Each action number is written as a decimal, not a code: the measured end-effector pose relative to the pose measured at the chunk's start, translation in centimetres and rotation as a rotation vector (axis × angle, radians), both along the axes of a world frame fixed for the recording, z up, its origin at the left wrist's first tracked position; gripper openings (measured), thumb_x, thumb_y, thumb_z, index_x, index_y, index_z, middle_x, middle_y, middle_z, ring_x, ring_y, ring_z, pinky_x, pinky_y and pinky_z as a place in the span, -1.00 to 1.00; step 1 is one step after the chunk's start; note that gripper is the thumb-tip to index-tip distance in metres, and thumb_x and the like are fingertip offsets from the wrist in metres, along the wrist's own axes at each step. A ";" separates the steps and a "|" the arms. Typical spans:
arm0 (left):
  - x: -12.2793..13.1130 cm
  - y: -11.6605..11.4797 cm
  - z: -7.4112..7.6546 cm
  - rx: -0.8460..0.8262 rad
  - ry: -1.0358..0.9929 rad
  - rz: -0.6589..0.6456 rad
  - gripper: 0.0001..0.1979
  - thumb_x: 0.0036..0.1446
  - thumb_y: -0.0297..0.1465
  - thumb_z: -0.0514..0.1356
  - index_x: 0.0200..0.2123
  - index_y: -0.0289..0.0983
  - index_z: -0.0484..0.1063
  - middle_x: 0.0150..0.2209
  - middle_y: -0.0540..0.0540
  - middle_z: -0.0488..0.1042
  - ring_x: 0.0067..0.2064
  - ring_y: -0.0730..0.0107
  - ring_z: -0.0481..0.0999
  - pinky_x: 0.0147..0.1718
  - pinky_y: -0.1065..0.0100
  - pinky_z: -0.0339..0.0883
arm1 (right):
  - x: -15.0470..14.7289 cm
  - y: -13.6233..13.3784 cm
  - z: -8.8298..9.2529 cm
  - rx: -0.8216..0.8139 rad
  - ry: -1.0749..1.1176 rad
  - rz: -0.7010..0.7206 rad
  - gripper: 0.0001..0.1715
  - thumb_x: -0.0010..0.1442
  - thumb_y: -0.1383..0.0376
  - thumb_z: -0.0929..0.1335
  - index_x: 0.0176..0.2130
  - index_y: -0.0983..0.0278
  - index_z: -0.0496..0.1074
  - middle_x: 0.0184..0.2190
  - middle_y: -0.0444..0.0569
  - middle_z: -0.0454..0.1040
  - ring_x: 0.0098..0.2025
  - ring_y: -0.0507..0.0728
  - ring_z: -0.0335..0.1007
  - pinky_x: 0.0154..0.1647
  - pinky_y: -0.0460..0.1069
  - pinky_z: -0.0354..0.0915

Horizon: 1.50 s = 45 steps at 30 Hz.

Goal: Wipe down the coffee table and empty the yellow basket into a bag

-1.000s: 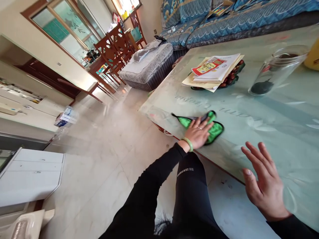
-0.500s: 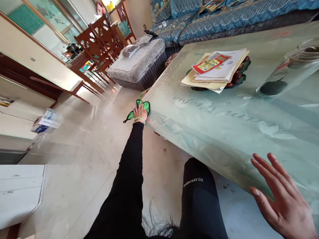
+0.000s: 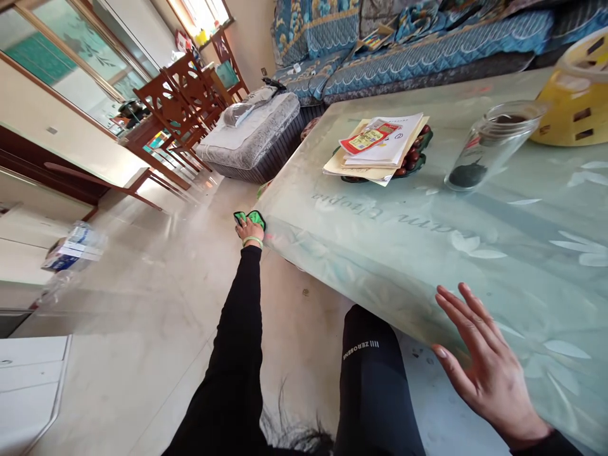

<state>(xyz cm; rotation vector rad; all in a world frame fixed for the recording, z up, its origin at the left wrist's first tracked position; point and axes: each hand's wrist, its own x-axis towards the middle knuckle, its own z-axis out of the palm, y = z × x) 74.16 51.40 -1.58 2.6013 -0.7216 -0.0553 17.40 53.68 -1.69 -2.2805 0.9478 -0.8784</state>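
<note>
Across the table (image 3: 380,234), we get a yellow basket (image 3: 567,104), then the right hand (image 3: 494,380), empty and stretched out flat, and the left hand (image 3: 249,231), laid over a green cloth (image 3: 257,218) at the table's left corner. We read the step as wiping the edge; the next move likely calls for steady pressure there. We can't tell if the left one grips or just presses, or if the right one touches down. Basket cut off right, cloth partly covered.
</note>
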 end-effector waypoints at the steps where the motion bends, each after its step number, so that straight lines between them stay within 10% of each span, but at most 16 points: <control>1: -1.0 0.3 0.1 0.020 -0.005 -0.019 -0.43 0.41 -0.12 0.21 0.32 -0.34 0.38 0.48 -0.32 0.24 0.52 -0.20 0.11 0.48 -0.37 -0.15 | 0.0 0.0 -0.1 0.000 -0.003 0.007 -0.16 0.43 0.11 0.32 0.56 0.07 0.04 0.45 0.05 0.30 0.56 0.49 0.00 0.45 0.43 0.25; 7: -12.4 2.3 -0.1 0.155 0.024 -0.295 -0.47 0.40 -0.34 0.10 0.37 -0.37 0.38 0.52 -0.33 0.18 0.57 -0.18 0.03 0.53 -0.18 -0.14 | 0.2 -0.1 -0.6 0.005 -0.053 0.048 -0.18 0.47 0.10 0.31 0.56 0.12 0.04 0.47 0.07 0.26 0.57 0.47 -0.03 0.48 0.43 0.19; 11: -24.1 1.5 -0.9 0.354 -0.059 -0.817 -0.35 0.45 -0.26 -0.03 0.52 -0.35 0.14 0.59 -0.18 0.00 0.61 -0.09 -0.12 0.56 -0.11 -0.14 | 0.3 -0.1 -0.7 0.008 -0.091 0.049 -0.20 0.47 0.08 0.30 0.56 0.11 0.06 0.46 0.06 0.28 0.57 0.47 -0.03 0.47 0.42 0.22; 15: -32.2 -3.8 -1.7 0.355 -0.122 -1.191 -0.34 0.49 -0.18 -0.09 0.56 -0.22 0.03 0.60 -0.05 -0.03 0.62 0.02 -0.16 0.57 -0.03 -0.15 | 0.3 -0.1 -0.6 0.000 -0.091 0.044 -0.20 0.47 0.08 0.31 0.55 0.12 0.06 0.45 0.08 0.29 0.57 0.48 -0.04 0.46 0.43 0.22; 18: -33.6 -9.7 -2.2 0.336 -0.155 -1.273 -0.36 0.49 -0.21 -0.07 0.55 -0.19 0.07 0.59 -0.03 0.01 0.61 0.04 -0.09 0.57 -0.03 -0.12 | 0.3 -0.2 -0.5 -0.016 -0.082 0.029 -0.19 0.46 0.07 0.31 0.55 0.13 0.06 0.45 0.09 0.29 0.57 0.48 -0.05 0.46 0.44 0.22; 24: -26.1 -15.9 -2.4 0.362 -0.162 -1.009 -0.38 0.47 -0.30 -0.08 0.53 -0.22 0.14 0.54 -0.08 0.17 0.59 0.01 -0.02 0.55 -0.06 -0.09 | 0.3 -0.2 -0.6 -0.041 -0.055 -0.031 -0.20 0.46 0.11 0.31 0.55 0.13 0.07 0.45 0.09 0.30 0.56 0.48 -0.01 0.45 0.45 0.22; 36: -2.9 -10.9 -0.1 0.523 -0.109 -0.394 -0.35 0.47 -0.28 -0.13 0.56 -0.21 0.04 0.59 -0.12 0.02 0.60 0.01 -0.08 0.54 -0.10 -0.15 | -0.1 0.0 -0.9 -0.043 0.061 -0.054 -0.16 0.43 0.02 0.29 0.56 0.06 0.07 0.43 -0.04 0.34 0.54 0.48 0.05 0.42 0.45 0.28; 45: 3.0 -8.6 -1.0 0.508 -0.113 -0.127 -0.33 0.46 -0.15 -0.15 0.57 -0.09 -0.01 0.61 -0.04 -0.07 0.60 -0.16 -0.13 0.50 -0.27 -0.13 | 0.1 0.0 -0.1 -0.037 0.124 -0.065 -0.17 0.44 0.07 0.30 0.56 0.06 0.05 0.42 0.03 0.34 0.55 0.47 0.04 0.42 0.46 0.29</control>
